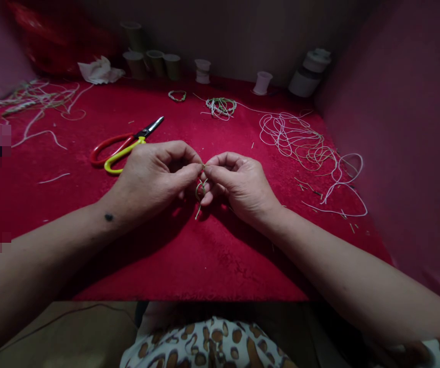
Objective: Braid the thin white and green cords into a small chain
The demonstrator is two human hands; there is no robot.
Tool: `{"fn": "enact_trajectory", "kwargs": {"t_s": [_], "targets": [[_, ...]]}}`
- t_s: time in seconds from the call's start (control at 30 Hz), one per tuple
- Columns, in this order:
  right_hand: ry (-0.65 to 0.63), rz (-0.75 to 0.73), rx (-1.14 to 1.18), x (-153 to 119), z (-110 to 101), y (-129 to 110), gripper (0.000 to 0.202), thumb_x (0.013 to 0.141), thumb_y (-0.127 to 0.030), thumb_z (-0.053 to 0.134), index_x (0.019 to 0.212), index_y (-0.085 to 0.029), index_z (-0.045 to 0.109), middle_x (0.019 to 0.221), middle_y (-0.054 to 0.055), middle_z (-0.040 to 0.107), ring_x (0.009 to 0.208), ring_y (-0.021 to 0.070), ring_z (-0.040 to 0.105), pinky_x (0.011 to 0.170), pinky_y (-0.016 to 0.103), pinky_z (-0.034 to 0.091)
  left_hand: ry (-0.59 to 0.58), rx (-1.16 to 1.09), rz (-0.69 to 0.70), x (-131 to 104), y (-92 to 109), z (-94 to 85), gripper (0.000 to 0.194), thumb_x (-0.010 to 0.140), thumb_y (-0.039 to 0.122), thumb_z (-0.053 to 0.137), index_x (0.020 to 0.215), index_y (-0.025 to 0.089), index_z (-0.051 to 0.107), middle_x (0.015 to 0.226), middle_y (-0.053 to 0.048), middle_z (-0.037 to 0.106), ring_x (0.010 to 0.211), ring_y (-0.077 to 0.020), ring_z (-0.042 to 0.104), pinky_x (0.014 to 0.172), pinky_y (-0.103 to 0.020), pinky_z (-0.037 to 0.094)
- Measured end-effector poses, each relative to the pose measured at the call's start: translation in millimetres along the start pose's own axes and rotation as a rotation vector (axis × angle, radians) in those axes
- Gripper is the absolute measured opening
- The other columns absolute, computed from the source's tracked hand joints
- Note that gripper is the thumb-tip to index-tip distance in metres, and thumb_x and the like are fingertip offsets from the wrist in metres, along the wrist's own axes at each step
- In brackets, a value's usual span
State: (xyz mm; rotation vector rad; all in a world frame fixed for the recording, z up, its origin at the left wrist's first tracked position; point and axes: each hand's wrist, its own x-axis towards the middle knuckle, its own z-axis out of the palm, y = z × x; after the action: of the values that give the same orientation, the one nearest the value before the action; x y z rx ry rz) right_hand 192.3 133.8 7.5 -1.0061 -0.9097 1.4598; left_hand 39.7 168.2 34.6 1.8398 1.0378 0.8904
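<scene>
Over the middle of the red cloth, my left hand (pixel 162 168) and my right hand (pixel 237 179) meet at the fingertips. Both pinch a thin green cord (pixel 198 193), one from each side. A small loop and a short loose end of it hang below the fingers; the part between the fingertips is mostly hidden. Just behind my left hand lie scissors (pixel 118 151) with one red and one yellow handle, their blades pointing away to the right. My left hand partly covers the yellow handle.
A tangle of pale cord (pixel 292 135) spreads at the right, with cut scraps nearby. More cords (pixel 43 97) lie at the far left. Two small braided pieces, a knotted bundle (pixel 221 106) and a ring (pixel 177 96), sit behind my hands. Spools (pixel 262 83) and a bottle (pixel 308 74) line the back.
</scene>
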Motion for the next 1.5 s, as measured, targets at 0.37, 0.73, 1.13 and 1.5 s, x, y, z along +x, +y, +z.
{"fn": "enact_trajectory", "kwargs": {"t_s": [0.37,0.73,1.13,1.5], "targets": [[0.052,0.026,-0.074,-4,-4,3,0.023,0.078,-0.033,0.076,0.073,-0.015,0.063,0.056,0.0,0.064,0.039,0.0099,0.058,0.037,0.018,0.042,-0.012,0.309,0.495,3,-18,-2.1,0.011,0.085,0.007,0.057,0.082,0.014,0.065,0.087,-0.007,0.066,0.074,-0.0123,0.061,0.065,-0.024,0.05],[0.134,0.047,-0.13,-9,5,-11,0.027,0.063,-0.033,0.087,0.067,-0.017,0.066,0.049,-0.004,0.056,0.037,0.0061,0.043,0.035,0.018,0.031,-0.087,0.319,0.451,1,-17,-3.3,0.012,0.084,0.007,0.055,0.079,0.016,0.06,0.071,-0.001,0.061,0.063,-0.012,0.056,0.058,-0.024,0.044],[0.129,0.06,-0.248,-13,4,-17,0.016,0.066,-0.026,0.082,0.07,-0.017,0.069,0.061,0.001,0.066,0.048,0.0111,0.058,0.046,0.022,0.047,-0.092,0.543,0.563,-3,-18,-0.8,0.014,0.085,0.009,0.045,0.077,0.021,0.045,0.073,-0.002,0.054,0.064,-0.0146,0.05,0.058,-0.029,0.044],[0.119,0.065,-0.292,-13,8,-28,0.016,0.067,-0.025,0.081,0.066,-0.019,0.067,0.063,0.004,0.069,0.052,0.0139,0.061,0.046,0.024,0.047,-0.066,0.6,0.615,-5,-16,-2.4,0.012,0.09,0.014,0.042,0.082,0.02,0.048,0.077,-0.005,0.059,0.067,-0.0158,0.054,0.06,-0.03,0.048]]}}
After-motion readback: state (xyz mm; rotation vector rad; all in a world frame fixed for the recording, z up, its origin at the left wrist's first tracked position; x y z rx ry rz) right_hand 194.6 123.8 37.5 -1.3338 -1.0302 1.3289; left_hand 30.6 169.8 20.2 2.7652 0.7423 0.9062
